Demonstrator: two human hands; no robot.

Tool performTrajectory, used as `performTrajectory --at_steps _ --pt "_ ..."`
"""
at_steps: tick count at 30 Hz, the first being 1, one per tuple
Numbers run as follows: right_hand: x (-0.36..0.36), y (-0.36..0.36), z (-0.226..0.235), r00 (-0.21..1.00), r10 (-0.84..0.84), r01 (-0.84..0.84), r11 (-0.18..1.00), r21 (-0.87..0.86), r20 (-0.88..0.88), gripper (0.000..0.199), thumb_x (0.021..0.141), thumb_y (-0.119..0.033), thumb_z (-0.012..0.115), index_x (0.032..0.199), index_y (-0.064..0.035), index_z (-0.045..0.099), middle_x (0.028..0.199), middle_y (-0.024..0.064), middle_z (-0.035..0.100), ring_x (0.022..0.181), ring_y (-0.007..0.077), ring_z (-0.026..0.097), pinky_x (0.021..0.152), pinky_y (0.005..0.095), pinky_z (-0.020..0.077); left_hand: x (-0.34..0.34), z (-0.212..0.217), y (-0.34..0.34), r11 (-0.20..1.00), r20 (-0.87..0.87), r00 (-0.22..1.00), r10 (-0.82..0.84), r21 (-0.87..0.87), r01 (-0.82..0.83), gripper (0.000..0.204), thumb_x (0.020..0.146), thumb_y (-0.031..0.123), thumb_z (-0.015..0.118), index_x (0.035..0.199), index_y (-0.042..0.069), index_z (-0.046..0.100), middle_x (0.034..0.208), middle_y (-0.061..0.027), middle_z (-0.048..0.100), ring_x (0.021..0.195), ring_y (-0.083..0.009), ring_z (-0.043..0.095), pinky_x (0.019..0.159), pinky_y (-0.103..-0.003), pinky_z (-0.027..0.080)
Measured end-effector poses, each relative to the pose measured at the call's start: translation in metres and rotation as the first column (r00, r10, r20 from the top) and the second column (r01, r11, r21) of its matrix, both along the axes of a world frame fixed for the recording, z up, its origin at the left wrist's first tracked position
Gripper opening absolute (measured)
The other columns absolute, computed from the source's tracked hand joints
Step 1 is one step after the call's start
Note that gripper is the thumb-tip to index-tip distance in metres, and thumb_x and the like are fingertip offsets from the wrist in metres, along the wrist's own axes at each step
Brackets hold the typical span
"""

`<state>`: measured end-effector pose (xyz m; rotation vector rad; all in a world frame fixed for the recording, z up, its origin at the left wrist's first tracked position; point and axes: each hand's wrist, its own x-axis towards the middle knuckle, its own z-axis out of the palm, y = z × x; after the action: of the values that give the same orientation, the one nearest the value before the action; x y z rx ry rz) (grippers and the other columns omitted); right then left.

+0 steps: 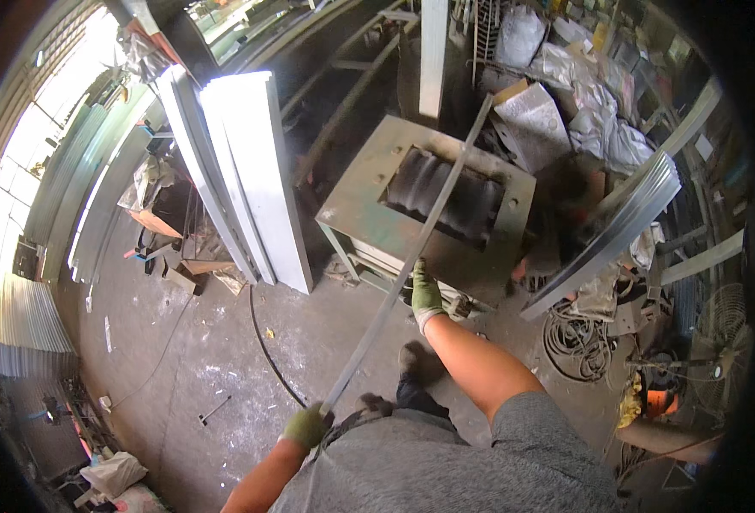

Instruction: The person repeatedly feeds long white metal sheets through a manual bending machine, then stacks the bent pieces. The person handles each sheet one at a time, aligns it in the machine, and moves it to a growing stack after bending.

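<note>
A long, narrow grey metal bar (pixel 387 295) slants from my body up across a metal bench-like machine (pixel 373 175). My left hand (pixel 307 427), in a green glove, is closed round the bar's near end at my waist. Farther along, my right hand (pixel 427 295), gloved too, grips the bar just in front of the machine's near edge; some of its fingers are hidden. The bar's far part passes over dark ribbed rollers (pixel 433 190) set in an opening in the machine's top. Whether it touches them I cannot tell.
White metal profiles (pixel 253 179) stand upright left of the machine, and a stack of grey profiles (pixel 612 231) leans at the right. A coiled cable (pixel 576 346) lies right of my feet. A black hose (pixel 266 350) crosses the floor. A fan (pixel 719 342) stands far right.
</note>
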<state>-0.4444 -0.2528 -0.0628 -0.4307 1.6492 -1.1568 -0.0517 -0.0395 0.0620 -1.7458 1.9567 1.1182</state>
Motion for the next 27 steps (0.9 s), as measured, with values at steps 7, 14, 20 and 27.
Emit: performTrajectory --at_steps 7,14,20,27 --pt "-0.039 0.157 -0.036 0.877 -0.279 0.109 0.908 0.404 0.391 0.084 0.112 -0.081 0.049 0.144 -0.0054 0.069 0.119 0.0118 0.079 0.093 0.025 0.076 0.078 0.0422 0.0592 -0.177 -0.011 -0.167 0.996 -0.065 0.997 -0.052 -0.076 0.047 0.051 0.112 0.044 0.056 0.128 -0.001 0.072 0.124 -0.0352 0.078 0.123 -0.0538 0.073 0.107 -0.064 0.057" --pt "-0.193 0.333 -0.162 0.984 0.034 0.062 0.855 0.515 -0.174 0.074 0.113 -0.076 0.051 0.119 -0.0062 0.076 0.098 0.0103 0.078 0.079 0.0258 0.076 0.073 0.0443 0.0599 -0.335 -0.016 -0.32 0.935 0.013 0.962 -0.272 -0.234 0.267 0.054 0.113 0.043 0.056 0.122 -0.003 0.081 0.129 -0.0342 0.078 0.126 -0.0511 0.074 0.11 -0.059 0.059" --pt "-0.268 0.419 -0.247 0.831 0.069 0.094 0.96 0.262 -0.552 0.057 0.115 -0.055 0.055 0.113 -0.0024 0.075 0.083 0.0096 0.069 0.073 0.0284 0.071 0.075 0.0474 0.0591 -0.435 -0.001 -0.404 0.899 0.096 0.932 -0.349 -0.245 0.362 0.046 0.113 0.036 0.059 0.126 0.0 0.083 0.131 -0.0319 0.079 0.119 -0.0447 0.08 0.103 -0.053 0.064" --pt "-0.199 0.395 -0.193 0.902 0.16 0.035 0.898 0.439 -0.4 0.056 0.113 -0.053 0.063 0.132 -0.0025 0.077 0.106 0.0137 0.081 0.083 0.0262 0.076 0.084 0.0455 0.0614 -0.476 -0.01 -0.451 0.801 0.151 0.846 -0.511 -0.274 0.533 0.044 0.109 0.034 0.062 0.126 0.002 0.085 0.126 -0.0283 0.082 0.125 -0.0435 0.079 0.104 -0.051 0.064"
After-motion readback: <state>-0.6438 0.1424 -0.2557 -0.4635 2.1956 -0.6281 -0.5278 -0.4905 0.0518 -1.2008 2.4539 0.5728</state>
